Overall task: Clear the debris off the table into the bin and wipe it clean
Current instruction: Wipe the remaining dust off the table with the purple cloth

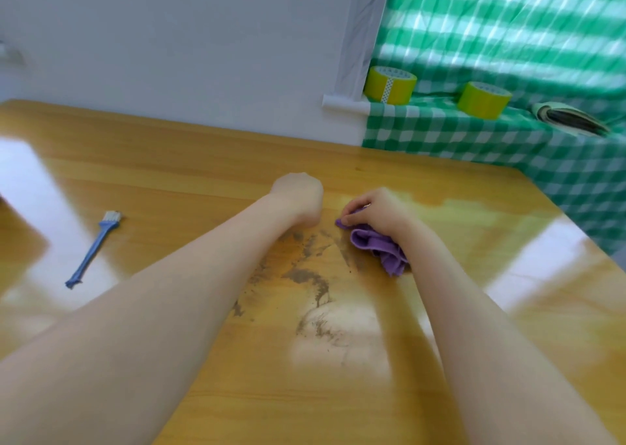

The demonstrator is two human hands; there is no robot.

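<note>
Two hands were out over the wooden table (169,160), close together but not touching. The left hand (298,199) was curled into a fist, knuckles up, its fingers folded under and out of my sight; nothing showed in it. The right hand (376,209) gripped a bunched purple cloth (379,246), thumb and fingers pinching its front edge against the tabletop while the rest of the fabric spilled back under the wrist.

Most of the debris (305,275), brownish dirt in smears and specks, lay just behind both sets of fingers, between the two arms, trailing back toward the person. Some of it reached right up to the cloth's left edge. Both arms framed the patch, the left one covering part of it.

Well off to the left of the left fingers lay a blue brush (93,249) with pale bristles, flat on the table and apart from everything else. Beyond the right fingers, past the table's far edge, a green checked covering (440,132) draped a lower ledge by the white wall (169,37). On it stood one yellow tape roll (389,85), a second tape roll (484,100) further right, and a blurred curled booklet (569,119).
</note>
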